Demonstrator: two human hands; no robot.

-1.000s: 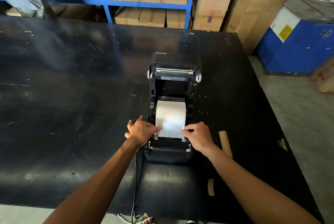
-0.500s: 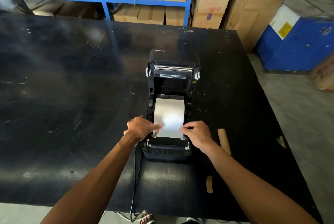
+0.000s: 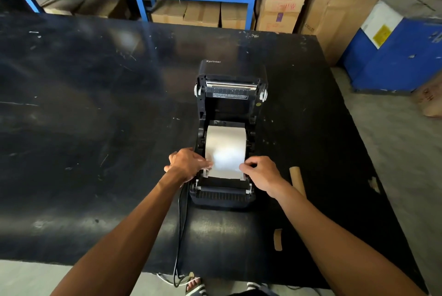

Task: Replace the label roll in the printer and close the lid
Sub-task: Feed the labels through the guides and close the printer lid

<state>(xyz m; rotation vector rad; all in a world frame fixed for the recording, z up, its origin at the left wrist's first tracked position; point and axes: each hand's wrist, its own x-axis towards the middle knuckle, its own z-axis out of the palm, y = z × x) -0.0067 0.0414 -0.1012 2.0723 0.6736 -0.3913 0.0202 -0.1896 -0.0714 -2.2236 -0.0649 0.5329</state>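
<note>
At frame centre I see the black plastic label printer (image 3: 224,190) on the scuffed black table (image 3: 95,128), its lid (image 3: 230,75) swung up and open. The white paper label roll (image 3: 226,145) sits in the bay. My left hand (image 3: 189,164) pinches the sheet's left edge, my right hand (image 3: 262,173) its right edge. A brown cardboard core tube (image 3: 297,179) lies just right of the printer.
</note>
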